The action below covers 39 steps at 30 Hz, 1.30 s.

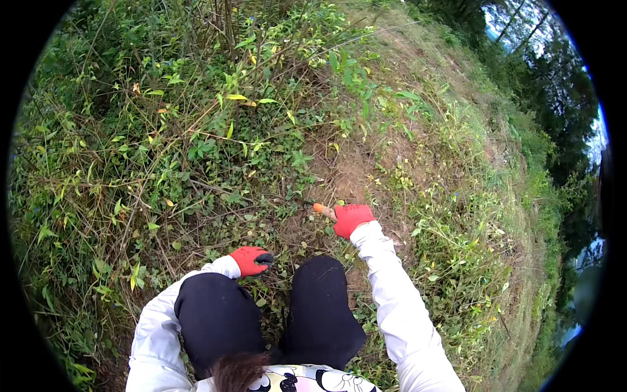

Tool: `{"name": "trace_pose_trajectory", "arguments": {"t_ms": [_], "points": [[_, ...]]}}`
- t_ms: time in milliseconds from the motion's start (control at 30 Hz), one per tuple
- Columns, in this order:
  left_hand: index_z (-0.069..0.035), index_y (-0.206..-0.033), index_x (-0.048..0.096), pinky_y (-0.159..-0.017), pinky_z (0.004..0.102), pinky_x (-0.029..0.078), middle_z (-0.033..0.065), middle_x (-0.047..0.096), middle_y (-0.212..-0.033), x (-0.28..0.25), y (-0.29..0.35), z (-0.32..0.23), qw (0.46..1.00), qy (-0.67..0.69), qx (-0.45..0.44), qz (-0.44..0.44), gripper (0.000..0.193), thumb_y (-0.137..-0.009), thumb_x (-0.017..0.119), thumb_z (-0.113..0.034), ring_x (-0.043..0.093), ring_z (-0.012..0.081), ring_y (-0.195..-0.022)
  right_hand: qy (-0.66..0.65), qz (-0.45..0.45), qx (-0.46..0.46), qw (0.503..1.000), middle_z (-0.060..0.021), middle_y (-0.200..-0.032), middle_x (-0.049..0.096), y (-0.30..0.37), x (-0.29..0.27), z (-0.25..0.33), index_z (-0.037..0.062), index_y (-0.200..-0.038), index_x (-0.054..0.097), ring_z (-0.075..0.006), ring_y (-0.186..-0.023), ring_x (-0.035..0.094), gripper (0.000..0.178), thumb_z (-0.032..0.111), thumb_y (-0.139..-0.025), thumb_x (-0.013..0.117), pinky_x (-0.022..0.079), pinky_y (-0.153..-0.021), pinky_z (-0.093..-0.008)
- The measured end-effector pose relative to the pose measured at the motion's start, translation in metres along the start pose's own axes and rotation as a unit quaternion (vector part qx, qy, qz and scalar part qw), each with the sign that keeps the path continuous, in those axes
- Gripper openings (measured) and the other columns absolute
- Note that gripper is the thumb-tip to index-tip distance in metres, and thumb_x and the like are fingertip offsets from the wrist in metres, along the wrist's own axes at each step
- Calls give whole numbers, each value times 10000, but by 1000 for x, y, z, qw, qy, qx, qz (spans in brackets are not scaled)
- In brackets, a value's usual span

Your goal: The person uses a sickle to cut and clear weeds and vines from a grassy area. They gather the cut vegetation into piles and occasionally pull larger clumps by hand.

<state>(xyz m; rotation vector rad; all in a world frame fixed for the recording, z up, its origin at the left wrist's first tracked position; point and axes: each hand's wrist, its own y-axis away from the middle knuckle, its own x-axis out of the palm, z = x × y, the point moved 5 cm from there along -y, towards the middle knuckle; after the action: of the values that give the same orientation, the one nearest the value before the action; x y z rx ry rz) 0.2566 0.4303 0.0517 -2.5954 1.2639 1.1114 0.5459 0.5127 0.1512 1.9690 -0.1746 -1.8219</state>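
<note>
My right hand [351,220], in a red glove, is closed round the handle of a wooden-handled tool [326,211]. An orange collar shows at the tool's front end. Its thin dark metal part points left, low over the plants, and its full shape is lost among the leaves. My left hand [251,261], in a red glove with black on the fingers, is beside my left knee. Its fingers are curled in, and whatever they may hold is hidden. Low green weeds [287,209] and dry stems lie just beyond both hands.
Dense tangled weeds [117,157] cover the left side, with taller woody stems [255,52] farther ahead. Bare reddish soil [346,173] shows beyond the tool. A grassy strip [457,130] runs up the right, bordered by dark trees [555,98]. My bent knees [320,294] are close below the hands.
</note>
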Motion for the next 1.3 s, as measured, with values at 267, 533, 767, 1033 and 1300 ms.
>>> {"name": "trace_pose_trajectory", "arguments": {"t_ms": [267,533,767,1033,1300], "points": [[-155,-1144,655,-931,429,470,120,651,-1099,-18,0,-18,988,-71,-97,94,393,-840,618,-401,612,315,-1046,-17,-88,-36,995,-120,-882,707,22,-7,15,131,-1026,635,-297,-835,686,239,263,-851,541,516,-716,-438],[-130,-1089,640,-935,421,456,110,631,-1102,-66,-77,-112,994,-101,46,20,335,-836,611,-347,590,309,-1060,-38,-110,-17,993,-129,-830,696,12,15,-8,97,-949,628,-315,-809,678,244,288,-800,602,513,-714,-455],[-61,-1225,576,-1103,482,314,188,539,-1289,-106,-162,-53,937,-315,112,-101,581,-772,676,-411,477,355,-1234,-54,-68,-1,996,-128,-813,688,15,27,9,73,-1082,570,-311,-794,673,413,324,-768,664,501,-676,-456],[-40,-1229,577,-1187,494,203,217,470,-1378,-267,-325,-25,820,-545,144,-98,659,-712,717,-424,354,373,-1367,-31,0,36,999,-99,-817,678,16,6,30,55,-1147,516,-298,-788,665,482,337,-794,684,502,-662,-431],[-57,-1377,486,-1182,477,188,345,263,-1491,-508,-302,115,783,-553,-196,-207,758,-780,663,-490,223,463,-1415,-24,56,71,996,-113,-730,663,-30,-22,45,73,-1002,519,-322,-728,658,324,288,-797,648,494,-671,-444]]}}
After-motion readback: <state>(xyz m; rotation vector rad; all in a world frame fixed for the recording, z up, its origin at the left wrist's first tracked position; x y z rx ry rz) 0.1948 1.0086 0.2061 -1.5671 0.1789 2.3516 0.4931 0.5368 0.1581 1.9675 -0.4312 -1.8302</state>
